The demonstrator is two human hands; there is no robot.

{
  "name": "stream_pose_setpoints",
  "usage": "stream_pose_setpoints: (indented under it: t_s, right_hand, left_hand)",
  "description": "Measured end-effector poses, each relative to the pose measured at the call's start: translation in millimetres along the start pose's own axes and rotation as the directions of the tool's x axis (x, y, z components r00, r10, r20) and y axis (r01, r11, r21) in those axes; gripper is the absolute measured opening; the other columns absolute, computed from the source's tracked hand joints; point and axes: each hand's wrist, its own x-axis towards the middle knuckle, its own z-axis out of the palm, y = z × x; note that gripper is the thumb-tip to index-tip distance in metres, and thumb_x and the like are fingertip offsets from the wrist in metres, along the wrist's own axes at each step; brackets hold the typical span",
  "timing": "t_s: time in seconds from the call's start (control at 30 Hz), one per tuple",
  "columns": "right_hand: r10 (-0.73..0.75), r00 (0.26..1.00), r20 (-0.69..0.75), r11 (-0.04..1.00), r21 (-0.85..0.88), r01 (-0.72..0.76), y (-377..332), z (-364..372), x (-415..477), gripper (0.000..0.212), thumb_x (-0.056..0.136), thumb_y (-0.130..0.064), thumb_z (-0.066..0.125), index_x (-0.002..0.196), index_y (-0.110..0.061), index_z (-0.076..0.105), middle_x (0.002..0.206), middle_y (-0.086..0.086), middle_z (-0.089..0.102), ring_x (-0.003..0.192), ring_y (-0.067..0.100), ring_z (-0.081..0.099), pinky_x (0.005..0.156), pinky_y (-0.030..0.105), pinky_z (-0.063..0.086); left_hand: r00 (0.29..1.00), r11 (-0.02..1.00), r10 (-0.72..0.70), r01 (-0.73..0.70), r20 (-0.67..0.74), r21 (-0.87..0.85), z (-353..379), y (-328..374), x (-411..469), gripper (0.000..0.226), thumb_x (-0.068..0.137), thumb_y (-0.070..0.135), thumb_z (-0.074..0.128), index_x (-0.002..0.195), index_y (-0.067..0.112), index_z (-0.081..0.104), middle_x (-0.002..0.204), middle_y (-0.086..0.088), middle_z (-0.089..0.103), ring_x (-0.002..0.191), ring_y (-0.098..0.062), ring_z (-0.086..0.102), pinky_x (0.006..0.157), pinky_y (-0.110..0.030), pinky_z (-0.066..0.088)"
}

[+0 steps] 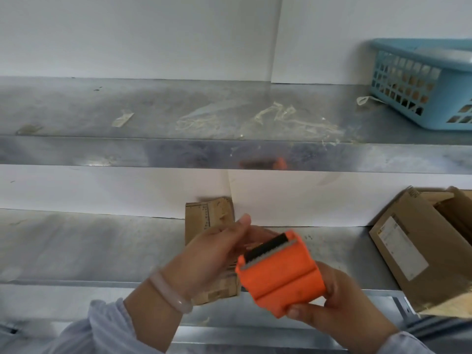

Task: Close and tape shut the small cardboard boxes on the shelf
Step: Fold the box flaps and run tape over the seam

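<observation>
A small box (pixel 208 221) lies on the lower shelf (pixel 76 246), close to the white back wall, its worn top facing up; the left hand (pixel 217 254) covers its middle. In front of it, above the shelf's front edge, an orange dispenser (pixel 278 274) is held tilted, with its black toothed blade end pointing up and left. The right hand (pixel 339 310) grips the dispenser's lower end, thumb on the near corner and fingers curled round the far side. The left hand is at the blade end, thumb raised, its fingers tucked behind the dispenser; whether they pinch anything cannot be told. A pale bracelet (pixel 168 290) sits on the left wrist. At the right of the same shelf stands a larger box (pixel 408 241) with its flaps open. On the upper shelf (pixel 102 106) lie tape scraps (pixel 286 116), and a blue basket (pixel 419 80) stands at its right end
</observation>
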Motion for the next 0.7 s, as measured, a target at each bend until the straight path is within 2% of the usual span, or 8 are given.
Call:
stream_pose_setpoints:
  t_s: [0.07, 0.13, 0.2, 0.27, 0.37, 0.47, 0.6, 0.7]
  right_hand:
    - [-0.076, 0.997, -0.012, 0.988, -0.135, 0.073, -0.5, 0.2, -0.7, 0.044, 0.067, -0.059, 0.079, 0.107, -0.042, 0.067, 0.099, -0.017, 0.073, 0.093, 0.000, 0.069, 0.081, 0.022, 0.054]
    - [-0.256, 0.965, -0.063, 0.908, -0.358, 0.217, 4.6, 0.2, 0.9, 0.043, 0.073, -0.067, 0.069, 0.105, -0.039, 0.065, 0.098, -0.023, 0.069, 0.090, -0.006, 0.065, 0.075, 0.013, 0.050]
    - [-0.430, 0.901, -0.049, 0.780, -0.523, 0.344, 9.4, 0.8, 3.1, 0.037, 0.081, -0.066, 0.064, 0.090, -0.030, 0.065, 0.091, -0.020, 0.067, 0.085, -0.004, 0.063, 0.072, 0.013, 0.049]
    - [-0.532, 0.847, -0.016, 0.688, -0.591, 0.421, 11.5, 1.1, 5.7, 0.037, 0.088, -0.058, 0.061, 0.080, -0.022, 0.065, 0.086, -0.015, 0.068, 0.081, 0.003, 0.064, 0.077, 0.015, 0.049]
    - [-0.581, 0.813, 0.024, 0.609, -0.650, 0.454, 15.1, 1.3, 9.3, 0.030, 0.087, -0.045, 0.064, 0.076, -0.016, 0.066, 0.086, -0.009, 0.070, 0.083, 0.008, 0.066, 0.088, 0.020, 0.048]
    - [-0.585, 0.811, 0.012, 0.602, -0.663, 0.445, 19.7, 2.1, 10.4, 0.032, 0.087, -0.045, 0.063, 0.078, -0.014, 0.068, 0.089, -0.006, 0.071, 0.087, 0.010, 0.067, 0.092, 0.019, 0.048]
    - [-0.583, 0.812, -0.015, 0.639, -0.626, 0.447, 19.5, 4.8, 11.3, 0.040, 0.091, -0.055, 0.058, 0.083, -0.017, 0.067, 0.090, -0.008, 0.071, 0.086, 0.008, 0.068, 0.086, 0.024, 0.051]
    - [-0.592, 0.806, -0.020, 0.639, -0.622, 0.453, 19.2, 7.4, 11.9, 0.041, 0.092, -0.056, 0.056, 0.083, -0.017, 0.067, 0.090, -0.008, 0.071, 0.086, 0.006, 0.066, 0.087, 0.018, 0.050]
  left_hand:
    - [0.998, 0.998, 0.047, -0.049, 0.036, 0.042, -8.7, 6.9, -0.4, 0.043, 0.094, 0.052, 0.050, 0.096, 0.022, 0.080, 0.119, -0.001, 0.070, 0.117, -0.019, 0.063, 0.104, -0.037, 0.044]
    - [0.993, 0.979, 0.096, -0.107, 0.070, 0.173, -16.2, 9.7, -1.2, 0.031, 0.089, 0.048, 0.059, 0.101, 0.027, 0.078, 0.123, 0.004, 0.068, 0.121, -0.016, 0.060, 0.108, -0.041, 0.041]
    - [0.991, 0.960, 0.119, -0.131, 0.066, 0.248, -19.5, 12.8, -2.8, 0.019, 0.089, 0.035, 0.068, 0.106, 0.031, 0.076, 0.122, 0.010, 0.068, 0.119, -0.009, 0.060, 0.104, -0.032, 0.045]
    - [0.992, 0.951, 0.119, -0.124, 0.035, 0.283, -18.8, 14.6, -3.7, 0.029, 0.085, 0.028, 0.065, 0.113, 0.032, 0.073, 0.119, 0.013, 0.069, 0.114, -0.004, 0.062, 0.098, -0.023, 0.048]
    - [0.993, 0.907, 0.114, -0.104, -0.002, 0.408, -15.4, 16.9, 0.1, 0.027, 0.089, 0.025, 0.065, 0.114, 0.036, 0.068, 0.110, 0.020, 0.070, 0.106, 0.005, 0.062, 0.088, -0.010, 0.047]
    - [0.990, 0.827, 0.131, -0.078, -0.056, 0.557, -16.7, 16.8, 6.1, 0.019, 0.086, 0.028, 0.071, 0.099, 0.042, 0.070, 0.095, 0.029, 0.070, 0.094, 0.013, 0.061, 0.078, -0.002, 0.042]
    - [0.987, 0.780, 0.135, -0.053, -0.085, 0.624, -19.8, 16.0, 8.6, 0.012, 0.083, 0.031, 0.075, 0.088, 0.041, 0.074, 0.085, 0.028, 0.069, 0.083, 0.010, 0.062, 0.070, -0.003, 0.042]
    - [0.993, 0.798, 0.098, -0.039, -0.066, 0.601, -21.0, 14.4, 11.9, 0.010, 0.085, 0.028, 0.074, 0.088, 0.037, 0.073, 0.086, 0.022, 0.071, 0.082, 0.005, 0.065, 0.071, -0.008, 0.048]
